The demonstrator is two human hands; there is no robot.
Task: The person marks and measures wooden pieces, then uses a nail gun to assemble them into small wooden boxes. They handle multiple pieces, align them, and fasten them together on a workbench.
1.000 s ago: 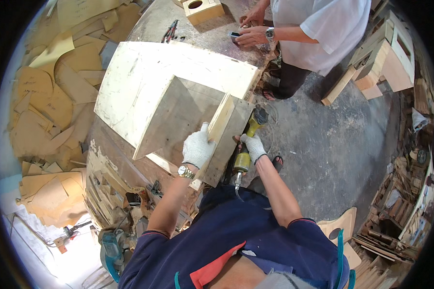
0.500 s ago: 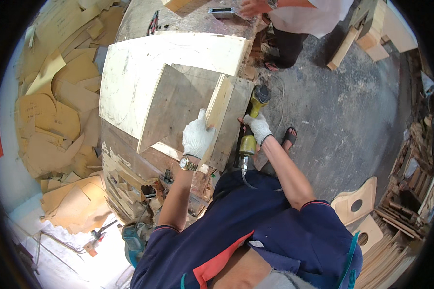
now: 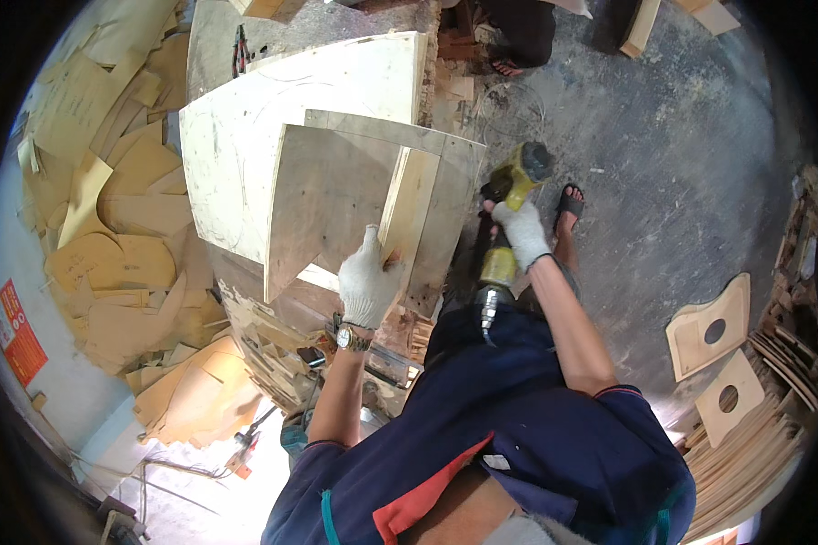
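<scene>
Resting on the workbench [image 3: 218,54], the plywood assembly [image 3: 336,182] occupies the upper centre of the head view. It consists of a large pale base panel [image 3: 245,136] with a rounded corner, a darker angled panel [image 3: 323,204] standing on it, and a narrow light wood strip [image 3: 407,213] set along the darker panel's right side. The surfaces are unfinished, with faint pencil arcs on the base panel.

Left hand [image 3: 368,286]: gloved in white knit, wristwatch at the cuff. Its fingers are closed around the lower end of the wood strip, pressing it against the angled panel.

Right hand [image 3: 523,232]: also gloved, clamped on the grip of a yellow-and-black pneumatic nailer [image 3: 509,218]. The tool's head sits just beside the right edge of the assembly; whether it touches the wood cannot be determined.

Surroundings: stacked offcuts [image 3: 118,236] lie to the left of the bench. Boards with round holes [image 3: 709,327] lie on the concrete floor [image 3: 663,163] at the right. A sandalled foot [image 3: 568,204] shows near the nailer.
</scene>
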